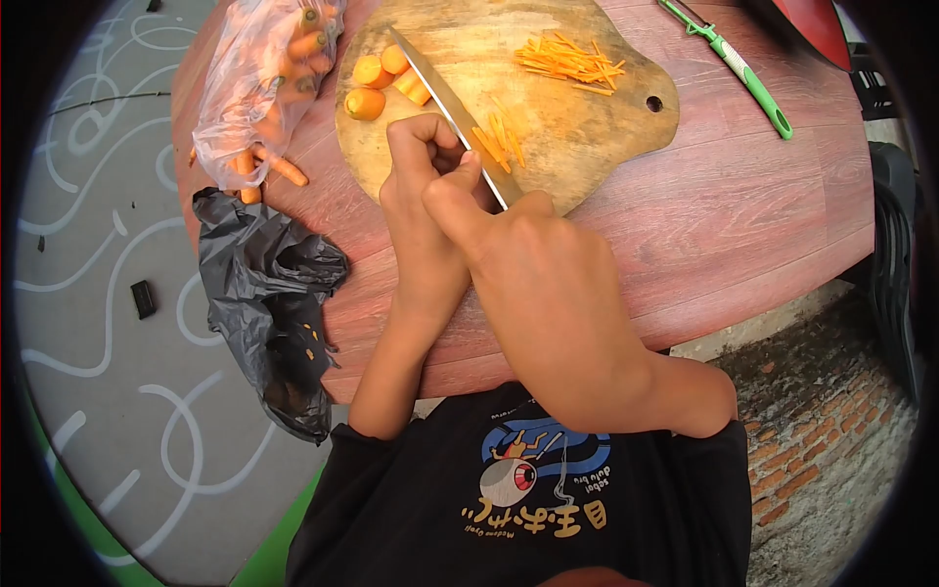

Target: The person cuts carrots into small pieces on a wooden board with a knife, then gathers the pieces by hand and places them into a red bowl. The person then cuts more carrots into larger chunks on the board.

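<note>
My right hand (553, 284) grips a kitchen knife (440, 90), its long blade slanting up and left over a round wooden cutting board (597, 137). My left hand (421, 181) is close against the blade's left side, fingers curled; what they hold, if anything, is hidden. Carrot strips (501, 137) lie along the blade's right side, some touching it. A larger heap of carrot strips (572, 64) sits at the board's upper right. Left of the blade are several cut carrot pieces (365, 103).
A clear plastic bag of carrots (269, 88) lies on the table's left side. Below it, a crumpled black plastic bag (269, 303) hangs over the edge. A green-handled peeler (738, 73) rests at the upper right, near a red object (817, 24).
</note>
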The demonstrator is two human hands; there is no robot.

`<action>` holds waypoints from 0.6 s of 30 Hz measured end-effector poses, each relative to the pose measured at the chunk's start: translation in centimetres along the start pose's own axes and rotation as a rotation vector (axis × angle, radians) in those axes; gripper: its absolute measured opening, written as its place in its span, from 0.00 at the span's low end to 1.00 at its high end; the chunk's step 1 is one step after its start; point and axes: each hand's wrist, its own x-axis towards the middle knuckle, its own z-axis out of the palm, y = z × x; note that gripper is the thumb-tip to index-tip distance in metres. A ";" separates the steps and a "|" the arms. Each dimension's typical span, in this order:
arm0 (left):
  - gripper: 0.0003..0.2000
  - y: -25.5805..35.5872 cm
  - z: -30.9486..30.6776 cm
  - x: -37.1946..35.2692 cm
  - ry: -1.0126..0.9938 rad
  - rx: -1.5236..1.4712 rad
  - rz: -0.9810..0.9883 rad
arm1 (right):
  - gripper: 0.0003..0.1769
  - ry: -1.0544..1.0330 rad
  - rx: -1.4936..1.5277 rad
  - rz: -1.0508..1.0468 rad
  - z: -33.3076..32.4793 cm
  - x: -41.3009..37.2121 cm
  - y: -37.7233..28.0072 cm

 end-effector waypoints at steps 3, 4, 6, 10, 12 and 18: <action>0.09 0.3 -0.2 0.3 0.009 0.116 0.003 | 0.17 0.060 0.018 0.006 1.4 1.2 0.3; 0.09 0.2 -0.1 0.2 0.010 0.117 0.004 | 0.17 0.061 0.019 0.004 1.1 0.9 0.2; 0.08 0.0 -0.1 0.1 -0.017 0.069 0.036 | 0.19 0.047 0.041 -0.009 0.3 0.4 0.2; 0.09 -0.1 -0.1 0.1 -0.005 0.073 0.071 | 0.20 0.055 0.059 -0.018 1.4 0.9 0.4; 0.09 -0.2 -0.3 0.4 0.007 0.145 0.131 | 0.17 0.085 0.048 -0.014 1.0 1.3 0.2; 0.10 -0.3 -0.3 0.1 -0.004 0.113 0.132 | 0.12 0.123 0.099 -0.068 1.2 1.0 0.6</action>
